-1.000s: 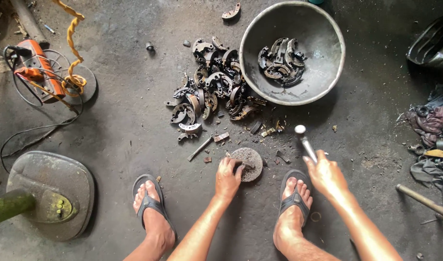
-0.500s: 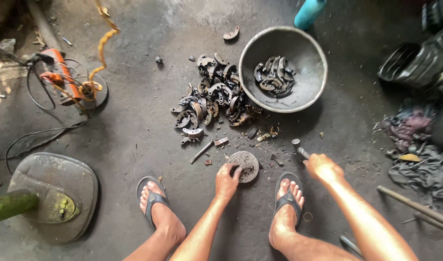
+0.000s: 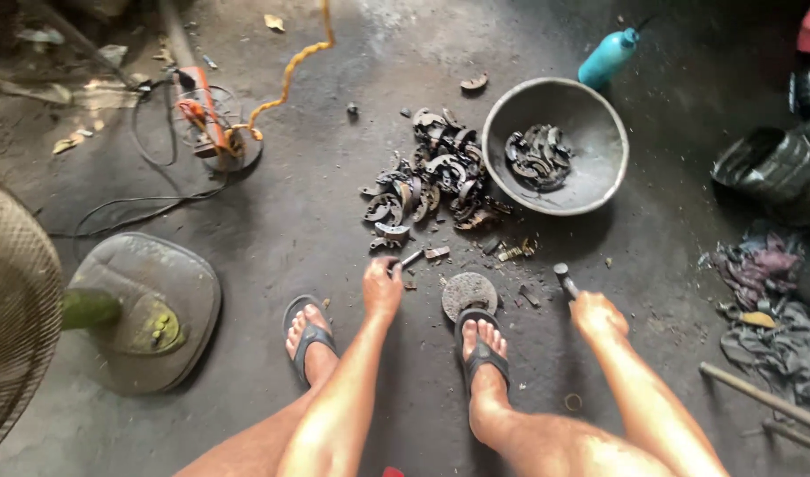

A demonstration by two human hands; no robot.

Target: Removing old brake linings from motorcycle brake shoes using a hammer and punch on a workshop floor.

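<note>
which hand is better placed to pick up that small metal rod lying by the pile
Left. The left hand has its fingertips at the small metal rod, while the right hand is off to the other side, already gripping a hammer.

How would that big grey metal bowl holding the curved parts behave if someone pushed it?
The metal bowl would probably rock or tip, given its rounded shape. The curved metal parts inside likely make it heavy and would slide and rattle. It looks stiff, not fragile.

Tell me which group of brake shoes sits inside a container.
The smaller group, lying in the round metal bowl. The bigger pile lies loose on the floor to the bowl's left.
</note>
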